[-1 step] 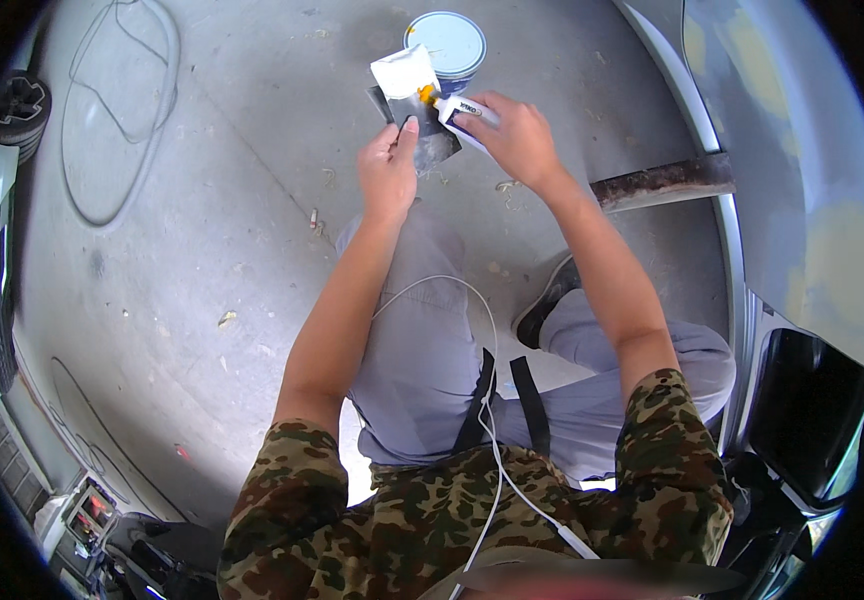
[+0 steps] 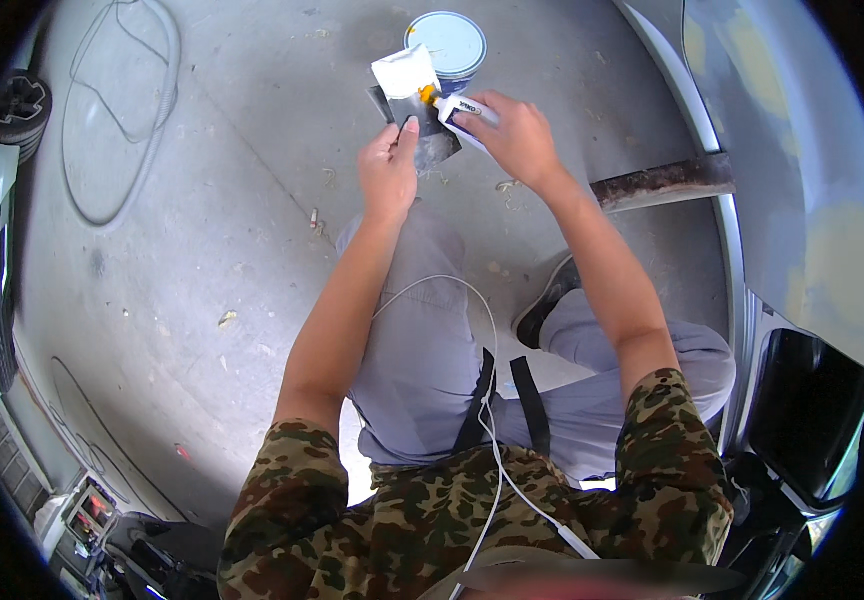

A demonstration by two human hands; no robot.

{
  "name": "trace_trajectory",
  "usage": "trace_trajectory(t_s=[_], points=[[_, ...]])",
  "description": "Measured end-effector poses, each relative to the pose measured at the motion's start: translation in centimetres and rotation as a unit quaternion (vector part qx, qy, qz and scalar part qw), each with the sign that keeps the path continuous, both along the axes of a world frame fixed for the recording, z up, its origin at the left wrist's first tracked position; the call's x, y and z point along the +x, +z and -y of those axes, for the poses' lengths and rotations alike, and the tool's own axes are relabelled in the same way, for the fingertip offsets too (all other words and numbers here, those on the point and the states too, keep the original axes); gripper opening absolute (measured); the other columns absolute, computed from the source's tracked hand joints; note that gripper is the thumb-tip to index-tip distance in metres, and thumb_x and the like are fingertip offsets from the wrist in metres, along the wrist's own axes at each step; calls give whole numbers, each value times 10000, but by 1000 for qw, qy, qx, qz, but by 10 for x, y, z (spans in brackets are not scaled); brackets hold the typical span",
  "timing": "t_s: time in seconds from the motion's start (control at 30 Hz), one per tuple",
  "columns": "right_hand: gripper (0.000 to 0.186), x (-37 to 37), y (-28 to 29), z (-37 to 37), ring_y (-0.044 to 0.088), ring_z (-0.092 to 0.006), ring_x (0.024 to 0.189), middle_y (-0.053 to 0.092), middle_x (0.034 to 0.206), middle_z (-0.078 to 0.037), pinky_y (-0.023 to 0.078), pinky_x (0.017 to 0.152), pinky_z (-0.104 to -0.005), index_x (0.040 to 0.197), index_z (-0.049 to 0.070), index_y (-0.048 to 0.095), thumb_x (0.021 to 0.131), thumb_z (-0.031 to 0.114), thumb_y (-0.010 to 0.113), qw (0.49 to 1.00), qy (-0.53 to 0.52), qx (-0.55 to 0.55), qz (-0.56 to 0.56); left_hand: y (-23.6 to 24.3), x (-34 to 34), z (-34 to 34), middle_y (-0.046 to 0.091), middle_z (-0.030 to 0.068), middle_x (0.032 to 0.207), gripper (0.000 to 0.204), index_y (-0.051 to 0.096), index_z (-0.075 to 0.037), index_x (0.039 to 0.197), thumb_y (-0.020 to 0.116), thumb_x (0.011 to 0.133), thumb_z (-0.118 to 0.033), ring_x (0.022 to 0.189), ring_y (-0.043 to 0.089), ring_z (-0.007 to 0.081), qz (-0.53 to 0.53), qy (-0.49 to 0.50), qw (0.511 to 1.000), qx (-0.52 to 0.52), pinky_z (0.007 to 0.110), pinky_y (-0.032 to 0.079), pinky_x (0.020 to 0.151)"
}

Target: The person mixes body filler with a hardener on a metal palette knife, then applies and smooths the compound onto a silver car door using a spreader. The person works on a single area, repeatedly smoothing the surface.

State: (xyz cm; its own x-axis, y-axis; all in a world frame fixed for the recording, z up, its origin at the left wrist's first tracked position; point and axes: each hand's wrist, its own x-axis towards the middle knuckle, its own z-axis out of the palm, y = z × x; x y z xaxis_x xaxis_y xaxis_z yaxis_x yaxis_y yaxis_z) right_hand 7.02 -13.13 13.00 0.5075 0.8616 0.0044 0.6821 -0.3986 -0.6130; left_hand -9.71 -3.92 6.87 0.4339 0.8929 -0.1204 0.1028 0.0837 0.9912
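Seemingly to steady the white paste [image 2: 404, 71], the left hand [image 2: 388, 172] grips the plate [image 2: 407, 107] under its thumb; the right hand [image 2: 512, 140], closed round the tube [image 2: 467, 107] just beside it, puts the nozzle [image 2: 440, 102] by the orange paste [image 2: 426, 94]. The nozzle points left; the tube's long axis slopes down rightward.

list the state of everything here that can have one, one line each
left hand: gripping the dark flat plate
dark flat plate: held, its far end white
orange-yellow paste: out of the tube, on the plate
right hand: gripping the white tube
white tube: nozzle end at the paste
round tin: upright, yellow smear near rim
hose: looped on the floor
grey panel: patched pale yellow
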Motion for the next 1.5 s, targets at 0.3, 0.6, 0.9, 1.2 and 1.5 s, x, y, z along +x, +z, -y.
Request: trace_trajectory(t_s=[0.3, 0.6, 0.9, 1.2, 1.5], points=[[376, 2, 6, -7, 697, -398, 822, 743, 897, -186, 536, 749, -448, 1095, 68, 749, 915, 397, 732, 1000, 2, -13, 11, -2, 1, -1, 302, -26, 597, 534, 395, -29, 664, 677, 1014, -318, 593, 275, 73, -8, -2, 1000, 8, 318, 243, 506], [369, 3, 10, -8, 699, -400, 820, 741, 879, -190, 537, 745, -465, 1085, 76, 755, 911, 400, 724, 999, 6, -30, 29, -7, 3, -1, 297, -25, 598, 523, 397, -24, 670, 674, 1016, -302, 591, 268, 70, -1, -3, 999, 34, 316, 233, 506], [336, 7, 16, -12, 700, -403, 855, 746, 914, -191, 541, 780, -476, 1084, 89, 765, 911, 374, 716, 996, 30, -62, 50, -3, 1, -1, 314, 6, 604, 483, 426, -1, 688, 678, 1009, -260, 594, 282, 78, -30, -14, 996, 77, 324, 249, 511], [381, 27, 3, -22, 700, -400, 928, 756, 989, -181, 542, 843, -467, 1123, 85, 762, 914, 398, 704, 982, 100, -110, 113, -5, 3, -2, 343, 7, 613, 458, 444, 4, 690, 682, 1002, -233, 604, 302, 84, -42, -8, 996, 79, 319, 271, 519], [471, 94, -35, -35, 724, -354, 920, 757, 1041, -183, 552, 845, -440, 1225, 64, 719, 938, 434, 669, 995, -9, -79, -64, -10, 0, -8, 368, -98, 696, 413, 492, -101, 696, 655, 1037, -268, 658, 313, 36, 67, 23, 990, -123, 275, 254, 560]])
